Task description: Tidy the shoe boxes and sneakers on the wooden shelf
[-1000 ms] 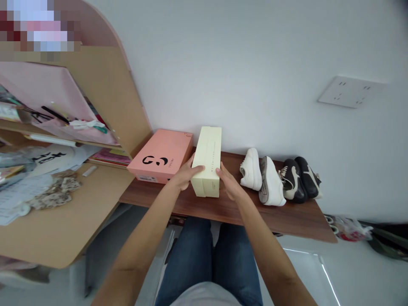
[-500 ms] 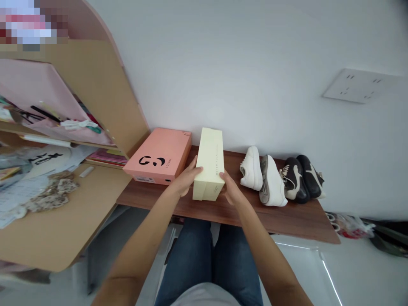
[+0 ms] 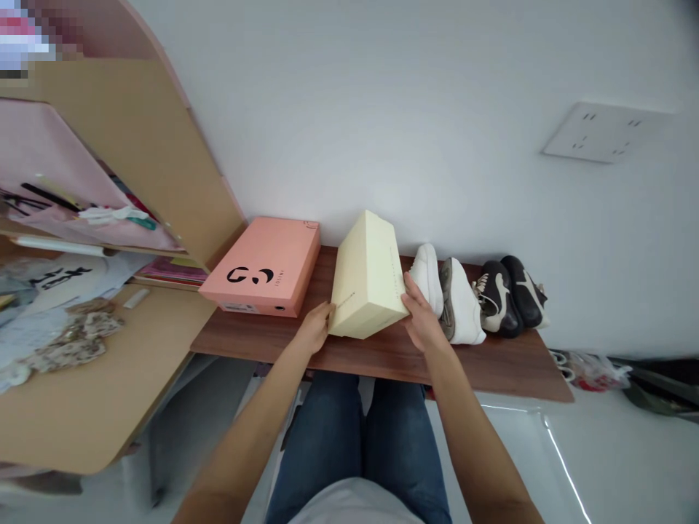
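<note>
Between my two hands a pale yellow shoebox is tilted on the brown wooden board, with a long edge facing up. My left hand grips its lower left edge, fingers partly hidden by the box. On the opposite side my right hand presses against the lower right corner, close to the white shoes. A pink shoebox with black print lies flat on the board, left of the yellow one. To the right stand a pair of white sneakers and a pair of black-and-white shoes.
The narrow brown board runs along a white wall with a socket plate. At the left, a desk holds papers and a patterned scrunchie-like cloth. Plastic bags lie beyond the board's right end.
The yellow shoebox has rolled onto its long edge, so a broad side now shows at its left. My right hand has moved right with it, and my left hand slightly lower.
</note>
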`<state>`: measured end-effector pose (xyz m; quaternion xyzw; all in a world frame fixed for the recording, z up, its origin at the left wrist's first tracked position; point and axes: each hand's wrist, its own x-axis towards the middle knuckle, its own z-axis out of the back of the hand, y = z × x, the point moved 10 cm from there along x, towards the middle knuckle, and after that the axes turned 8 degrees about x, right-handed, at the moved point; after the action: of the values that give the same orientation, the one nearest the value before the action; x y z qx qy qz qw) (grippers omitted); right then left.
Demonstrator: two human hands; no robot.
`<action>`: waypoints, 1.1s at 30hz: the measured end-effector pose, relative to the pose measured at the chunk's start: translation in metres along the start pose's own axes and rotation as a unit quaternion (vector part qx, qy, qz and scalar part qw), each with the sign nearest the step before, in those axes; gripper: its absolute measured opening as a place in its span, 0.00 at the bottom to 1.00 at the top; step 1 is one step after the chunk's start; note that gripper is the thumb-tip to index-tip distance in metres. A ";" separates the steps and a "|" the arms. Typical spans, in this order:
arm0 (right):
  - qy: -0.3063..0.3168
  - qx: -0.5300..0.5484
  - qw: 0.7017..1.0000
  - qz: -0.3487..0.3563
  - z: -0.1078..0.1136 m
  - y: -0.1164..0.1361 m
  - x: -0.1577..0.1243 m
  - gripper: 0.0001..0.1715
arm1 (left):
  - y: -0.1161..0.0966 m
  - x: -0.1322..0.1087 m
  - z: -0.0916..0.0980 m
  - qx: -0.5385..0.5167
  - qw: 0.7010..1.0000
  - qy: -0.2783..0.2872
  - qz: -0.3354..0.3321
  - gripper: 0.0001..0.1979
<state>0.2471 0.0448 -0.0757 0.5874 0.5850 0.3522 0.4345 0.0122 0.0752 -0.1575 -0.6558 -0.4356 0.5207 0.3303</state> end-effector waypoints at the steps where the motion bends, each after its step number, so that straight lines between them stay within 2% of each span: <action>1: -0.009 -0.009 1.000 0.013 0.006 0.002 -0.001 0.42 | 0.006 -0.002 -0.003 -0.018 1.000 -0.003 0.017 0.15; 5: -0.041 -0.059 0.996 0.055 0.021 0.007 -0.006 0.39 | 0.016 -0.011 -0.019 -0.089 0.995 -0.015 0.043 0.14; 9: -0.056 -0.099 0.992 0.062 0.023 0.009 -0.010 0.40 | 0.009 -0.015 -0.020 -0.113 0.992 -0.048 0.014 0.17; 14: -0.040 -0.097 0.994 0.032 0.016 0.006 -0.011 0.43 | -0.028 -0.025 -0.001 -0.061 0.987 -0.127 -0.081 0.17; 18: 0.039 -0.077 0.996 0.021 -0.009 0.004 -0.013 0.40 | -0.062 -0.036 -0.002 -0.008 0.981 -0.115 -0.157 0.20; 21: 0.054 -0.071 0.996 0.020 -0.020 0.000 -0.014 0.36 | -0.075 -0.040 0.001 0.031 0.976 -0.117 -0.179 0.21; 26: 0.039 -0.039 0.998 0.001 -0.020 -0.020 -0.007 0.34 | -0.081 -0.037 0.010 0.059 0.969 -0.132 -0.200 0.23; 33: 0.018 -0.019 1.000 -0.017 -0.016 -0.039 -0.005 0.34 | -0.079 -0.028 0.014 0.061 0.968 -0.129 -0.208 0.24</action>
<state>0.2170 0.0389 -0.1053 0.5627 0.5958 0.3667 0.4405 -0.0214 0.0814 -0.0801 -0.4566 -0.5689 0.5466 0.4112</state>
